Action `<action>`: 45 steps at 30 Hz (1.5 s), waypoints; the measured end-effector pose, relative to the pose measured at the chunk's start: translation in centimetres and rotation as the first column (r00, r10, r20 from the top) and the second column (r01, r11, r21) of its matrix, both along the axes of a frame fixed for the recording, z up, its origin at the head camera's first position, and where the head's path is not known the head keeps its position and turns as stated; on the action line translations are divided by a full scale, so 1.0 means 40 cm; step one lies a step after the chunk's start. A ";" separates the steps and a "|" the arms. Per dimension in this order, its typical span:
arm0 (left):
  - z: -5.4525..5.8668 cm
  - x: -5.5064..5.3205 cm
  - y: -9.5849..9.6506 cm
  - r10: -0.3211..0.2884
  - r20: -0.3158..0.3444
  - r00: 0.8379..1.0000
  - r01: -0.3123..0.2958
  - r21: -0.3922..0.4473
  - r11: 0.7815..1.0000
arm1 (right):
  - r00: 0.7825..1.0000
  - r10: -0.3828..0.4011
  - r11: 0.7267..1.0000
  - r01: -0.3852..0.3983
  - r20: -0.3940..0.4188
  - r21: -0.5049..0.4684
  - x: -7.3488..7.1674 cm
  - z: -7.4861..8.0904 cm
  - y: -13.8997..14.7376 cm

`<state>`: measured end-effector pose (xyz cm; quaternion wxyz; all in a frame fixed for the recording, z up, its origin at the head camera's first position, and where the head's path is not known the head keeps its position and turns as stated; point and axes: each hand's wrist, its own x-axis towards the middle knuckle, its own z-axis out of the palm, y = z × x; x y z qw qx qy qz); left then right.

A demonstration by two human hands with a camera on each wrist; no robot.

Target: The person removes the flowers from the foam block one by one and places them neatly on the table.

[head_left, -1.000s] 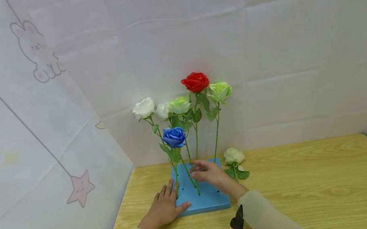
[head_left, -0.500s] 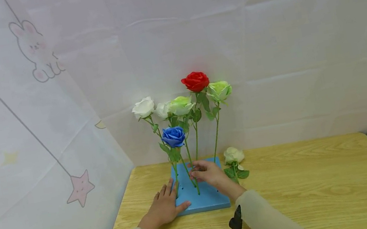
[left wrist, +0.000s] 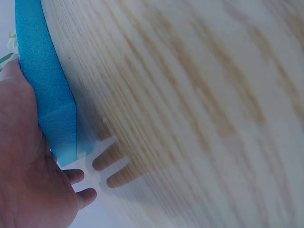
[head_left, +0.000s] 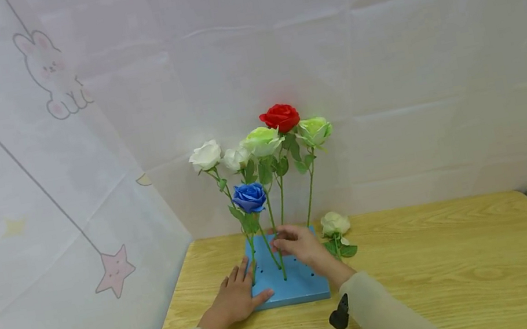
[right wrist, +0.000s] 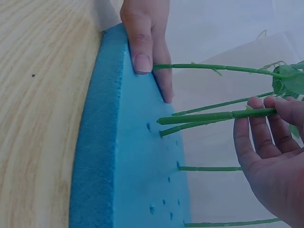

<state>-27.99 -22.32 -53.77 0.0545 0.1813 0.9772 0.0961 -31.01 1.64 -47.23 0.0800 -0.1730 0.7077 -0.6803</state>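
While the left hand lies with fingers spread on the left edge of the blue board, a blue rose blocks part of a stem behind it. Next, the right hand pinches a green-white rose upright; only the right wrist view shows its tip outside any hole. Farther right, a cream rose lies on the desk.

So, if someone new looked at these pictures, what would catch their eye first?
Probably the red rose, the highest bloom in the head view, above the back of the blue board. Next would come the blue rose, lower and in front of the other blooms. In the right wrist view, the green stem held in the right hand stands out, its tip seemingly clear of the board.
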 end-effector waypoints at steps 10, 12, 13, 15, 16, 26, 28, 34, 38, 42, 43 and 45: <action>-0.015 -0.006 -0.002 0.009 -0.005 1.000 -0.009 0.008 1.000 | 0.998 -0.001 1.000 0.000 -0.058 -0.011 0.019 0.046 0.027; -0.025 -0.011 -0.005 0.011 -0.015 1.000 -0.011 0.003 1.000 | 0.998 0.009 1.000 -0.010 -0.068 -0.006 0.025 0.054 0.037; -0.031 -0.014 -0.007 0.010 -0.020 1.000 -0.010 0.000 1.000 | 0.998 0.012 1.000 -0.012 -0.067 -0.005 0.028 0.058 0.043; -0.037 -0.016 -0.009 0.012 -0.032 0.999 -0.012 0.003 1.000 | 0.997 0.012 1.000 -0.012 -0.073 0.001 0.034 0.064 0.055; -0.039 -0.017 -0.009 0.013 -0.033 0.999 -0.013 0.000 1.000 | 0.997 0.010 1.000 -0.010 -0.073 0.002 0.037 0.066 0.062; 0.001 0.006 0.004 0.016 -0.005 1.000 -0.015 0.014 1.000 | 0.995 0.000 0.999 0.004 -0.103 0.040 0.068 0.084 0.115; -0.001 0.005 0.002 0.014 -0.009 1.000 -0.014 0.019 1.000 | 0.994 -0.002 0.999 0.006 -0.107 0.036 0.076 0.084 0.125; -0.010 -0.001 0.001 0.013 -0.016 1.000 -0.013 0.011 1.000 | 0.993 0.012 0.999 -0.006 -0.118 0.050 0.100 0.085 0.164; -0.010 -0.001 0.000 0.008 -0.028 1.000 -0.008 0.012 1.000 | 0.992 0.018 0.997 -0.010 -0.128 0.070 0.116 0.085 0.195; -0.007 0.000 0.001 0.008 -0.021 1.000 -0.007 0.024 1.000 | 0.993 0.018 0.997 -0.009 -0.117 0.081 0.127 0.080 0.225; -0.007 0.000 0.001 0.008 -0.018 1.000 -0.008 0.026 1.000 | 0.993 0.020 0.997 -0.011 -0.112 0.079 0.130 0.077 0.232; -0.010 -0.001 0.000 0.011 -0.009 1.000 -0.011 0.020 1.000 | 0.994 0.023 0.997 -0.016 -0.102 0.069 0.134 0.072 0.247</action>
